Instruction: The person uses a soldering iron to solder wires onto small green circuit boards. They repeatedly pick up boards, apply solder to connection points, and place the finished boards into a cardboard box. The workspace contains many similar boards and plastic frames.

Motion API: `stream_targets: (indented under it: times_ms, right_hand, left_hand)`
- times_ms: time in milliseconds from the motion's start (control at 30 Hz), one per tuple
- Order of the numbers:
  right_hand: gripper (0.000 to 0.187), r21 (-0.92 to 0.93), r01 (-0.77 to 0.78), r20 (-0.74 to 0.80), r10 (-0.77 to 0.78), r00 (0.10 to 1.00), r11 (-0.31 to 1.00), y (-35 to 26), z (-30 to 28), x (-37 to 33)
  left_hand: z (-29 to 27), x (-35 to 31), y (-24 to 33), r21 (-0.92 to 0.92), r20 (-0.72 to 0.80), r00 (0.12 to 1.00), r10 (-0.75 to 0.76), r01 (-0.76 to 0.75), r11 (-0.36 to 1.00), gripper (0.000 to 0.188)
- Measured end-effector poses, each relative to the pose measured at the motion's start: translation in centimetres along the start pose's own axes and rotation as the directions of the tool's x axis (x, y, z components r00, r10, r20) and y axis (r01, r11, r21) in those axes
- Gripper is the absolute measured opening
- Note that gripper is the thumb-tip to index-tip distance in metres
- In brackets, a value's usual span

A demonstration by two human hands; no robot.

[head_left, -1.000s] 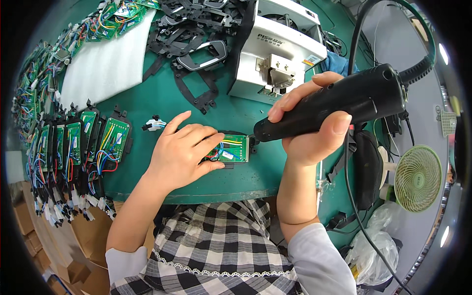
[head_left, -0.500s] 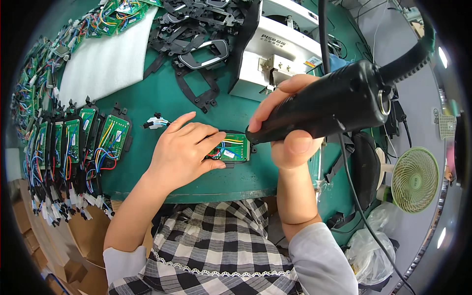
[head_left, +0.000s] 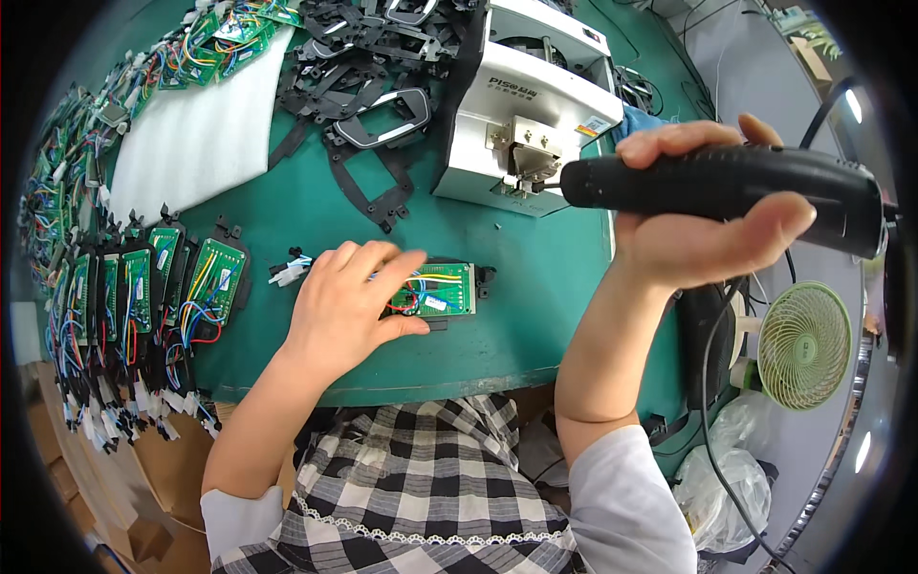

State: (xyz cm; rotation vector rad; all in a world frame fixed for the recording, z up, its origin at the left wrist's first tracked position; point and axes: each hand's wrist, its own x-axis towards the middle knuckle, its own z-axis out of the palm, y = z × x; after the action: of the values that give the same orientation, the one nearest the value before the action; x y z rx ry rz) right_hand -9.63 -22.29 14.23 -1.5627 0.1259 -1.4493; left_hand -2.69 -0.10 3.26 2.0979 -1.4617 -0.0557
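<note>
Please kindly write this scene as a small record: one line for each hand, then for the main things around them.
left hand: spans the board, grip unclear
right hand: holds black driver
driver tip: at white machine, contact unclear
far side: black frames, white sheet
left side: row of wired boards
right side: green fan, plastic bag

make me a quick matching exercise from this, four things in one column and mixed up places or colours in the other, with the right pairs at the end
Column one
1. black handheld tool
2. desk fan
3. lone circuit board
4. foam sheet

Column two
A. white, at the upper left
B. on the table, partly covered by the left hand
C. in the right hand, its tip by the front of the white machine
D. pale green, at the far right

Right pairs
1-C, 2-D, 3-B, 4-A
</note>
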Motion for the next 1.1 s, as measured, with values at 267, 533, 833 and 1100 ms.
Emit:
stream_targets:
  times_ms: [267, 533, 833, 1100]
  right_hand:
    - [0.081, -0.092, 0.019, 0.089, -0.011, 0.996, 0.996, 1.5, 0.9, 0.3]
    - [0.083, -0.021, -0.138, 0.093, 0.14, 0.986, 0.99, -0.3, 0.4, -2.1]
    - [0.082, 0.047, -0.338, 0.305, 0.309, 0.901, 0.94, -1.1, -1.3, -7.3]
    - [0.081, 0.007, -0.305, 0.349, 0.284, 0.893, 0.952, -0.8, -1.5, -8.9]
  left_hand:
    - [0.8, -0.4, -0.6, -0.095, -0.036, 0.999, -0.016, 0.013, 0.995, 0.065]
    - [1.0, -0.4, -0.6, -0.096, -0.047, 0.999, -0.018, 0.013, 0.995, 0.062]
    - [0.8, -0.3, -0.6, -0.09, -0.041, 0.999, -0.029, 0.025, 0.996, 0.059]
    - [0.9, -0.3, -0.6, -0.099, -0.045, 0.998, -0.04, 0.036, 0.994, 0.061]
